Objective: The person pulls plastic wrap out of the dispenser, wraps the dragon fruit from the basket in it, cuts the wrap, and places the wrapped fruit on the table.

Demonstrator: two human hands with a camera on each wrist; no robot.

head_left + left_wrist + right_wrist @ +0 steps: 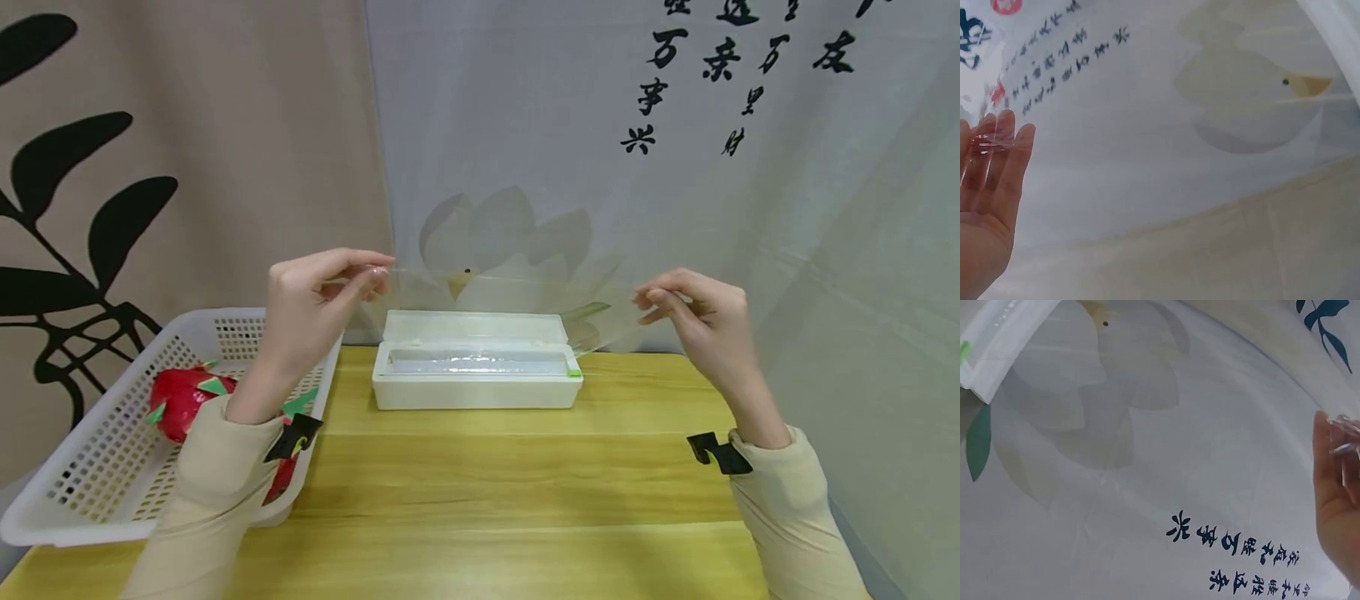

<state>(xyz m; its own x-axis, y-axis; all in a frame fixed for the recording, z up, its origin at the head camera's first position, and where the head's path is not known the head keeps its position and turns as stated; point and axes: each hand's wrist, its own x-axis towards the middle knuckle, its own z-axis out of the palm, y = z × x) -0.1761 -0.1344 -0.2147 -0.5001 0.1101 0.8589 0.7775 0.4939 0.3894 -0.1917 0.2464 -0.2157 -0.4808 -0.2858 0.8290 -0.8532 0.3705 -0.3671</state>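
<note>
A clear sheet of cling film [510, 287] is stretched in the air between the two hands. The left hand [311, 304] pinches its left end between thumb and fingers; in the left wrist view, film gathers over the fingers of that hand [991, 187]. At the other end, the right hand [701, 312] pinches the right corner, and the right wrist view catches this hand [1341, 487] at its edge. Behind and below the film stands a white cling film box [476, 393] with its lid raised, a film roll [480, 365] lying inside. The film's lower edge is hard to make out.
A white plastic basket [225, 315] stands on the left, under the left forearm, with red dragon fruit [178, 404] with green tips in it. The wooden table [510, 483] ends at a printed cloth [487, 100] hanging behind. A green tab [573, 373] sits at the box's right end.
</note>
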